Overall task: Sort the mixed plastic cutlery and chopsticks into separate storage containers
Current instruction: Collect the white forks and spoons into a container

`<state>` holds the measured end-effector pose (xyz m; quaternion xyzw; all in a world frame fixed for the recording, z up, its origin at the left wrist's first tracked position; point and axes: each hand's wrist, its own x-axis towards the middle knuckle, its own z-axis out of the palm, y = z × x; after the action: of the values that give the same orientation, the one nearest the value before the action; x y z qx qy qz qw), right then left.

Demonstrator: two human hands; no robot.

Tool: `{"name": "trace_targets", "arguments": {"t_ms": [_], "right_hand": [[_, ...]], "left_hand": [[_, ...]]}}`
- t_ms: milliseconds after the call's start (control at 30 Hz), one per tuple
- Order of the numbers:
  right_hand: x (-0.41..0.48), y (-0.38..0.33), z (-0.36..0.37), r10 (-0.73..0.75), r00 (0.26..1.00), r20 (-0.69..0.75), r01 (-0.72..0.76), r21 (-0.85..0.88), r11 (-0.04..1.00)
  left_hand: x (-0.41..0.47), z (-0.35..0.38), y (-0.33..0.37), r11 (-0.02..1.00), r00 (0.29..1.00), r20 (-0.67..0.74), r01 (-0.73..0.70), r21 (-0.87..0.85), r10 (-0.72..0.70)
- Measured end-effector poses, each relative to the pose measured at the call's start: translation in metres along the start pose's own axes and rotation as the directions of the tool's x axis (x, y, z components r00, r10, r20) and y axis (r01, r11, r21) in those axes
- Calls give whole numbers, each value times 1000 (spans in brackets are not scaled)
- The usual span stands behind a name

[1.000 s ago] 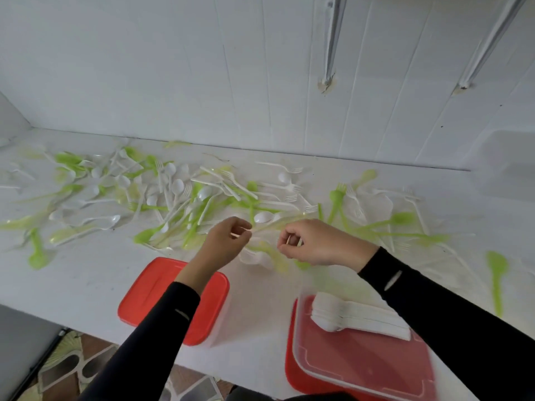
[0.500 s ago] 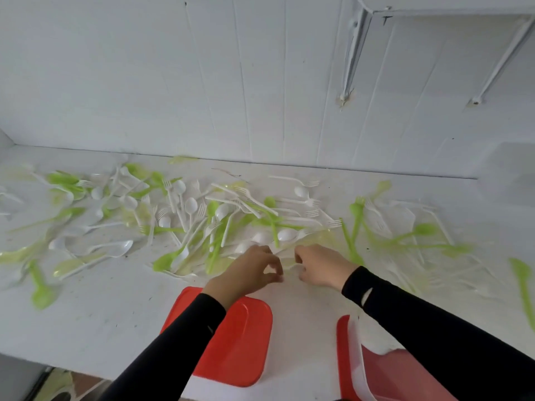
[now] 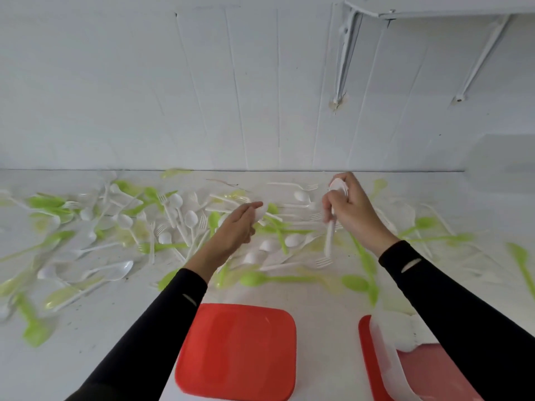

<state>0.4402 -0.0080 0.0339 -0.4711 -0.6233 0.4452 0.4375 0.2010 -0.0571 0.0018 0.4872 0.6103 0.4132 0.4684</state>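
Now | right hand (image 3: 351, 211) lifted, gripping white spoons (image 3: 338, 187) | left hand (image 3: 236, 228) raised, pinching white utensil (image 3: 260, 213)

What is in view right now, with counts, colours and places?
counter: one, white, against the wall
white cutlery: many spoons and forks, white, scattered on counter
green cutlery: many, green, mixed among the white
red lid: one, red, front centre
clear container: one, clear, front right, holds a white stack
shelf brackets: two, white, on the wall
left hand: one, over the pile, holds a white spoon
right hand: one, over the pile, grips a white spoon bunch
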Motion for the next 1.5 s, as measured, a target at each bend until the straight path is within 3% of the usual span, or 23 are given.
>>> {"name": "trace_targets", "arguments": {"t_ms": [67, 133, 200, 400, 533, 700, 833, 1000, 1100, 1200, 1333, 1400, 1500], "right_hand": [[5, 9, 12, 47, 996, 71, -31, -205, 978], [11, 22, 24, 92, 979, 181, -16, -381, 924], [17, 35, 37, 113, 959, 259, 39, -517, 855], [26, 64, 60, 289, 868, 403, 189, -808, 558], [33, 70, 62, 327, 842, 428, 274, -863, 425], [37, 76, 59, 301, 843, 445, 319, -865, 387], [40, 77, 54, 231, 874, 427, 314, -861, 400], [56, 65, 37, 167, 969, 181, 40, -785, 618], [69, 56, 33, 129, 985, 116, -9, -707, 707], [88, 51, 32, 93, 990, 105, -6, -631, 775], [111, 56, 29, 188, 977, 102, -108, -526, 844], [124, 64, 32, 213, 975, 68, -130, -603, 787], [140, 78, 42, 288, 957, 29, -169, -751, 638]], "left_hand": [[1, -6, -2, 949, 999, -26, -19, 315, 29], [5, -12, -13, 801, 994, -7, -80, 594, 105], [11, -14, -28, 643, 992, 79, -124, 756, 99], [24, -12, -46, 274, 970, 240, -238, 932, 28], [38, -15, -43, 156, 960, 281, -276, 948, -6], [40, 1, -44, 179, 914, 386, -404, 897, 128], [47, 12, -49, 197, 926, 351, -373, 907, 141], [54, 22, -57, 40, 920, 355, -366, 930, 168], [57, 22, -65, 19, 889, 397, -412, 911, 229], [65, 16, -72, 61, 877, 380, -414, 908, 293], [61, 17, -67, 217, 912, 286, -355, 909, 294], [62, 15, -68, 357, 923, 220, -331, 873, 316], [61, 11, -62, 488, 891, 196, -395, 779, 409]]}}
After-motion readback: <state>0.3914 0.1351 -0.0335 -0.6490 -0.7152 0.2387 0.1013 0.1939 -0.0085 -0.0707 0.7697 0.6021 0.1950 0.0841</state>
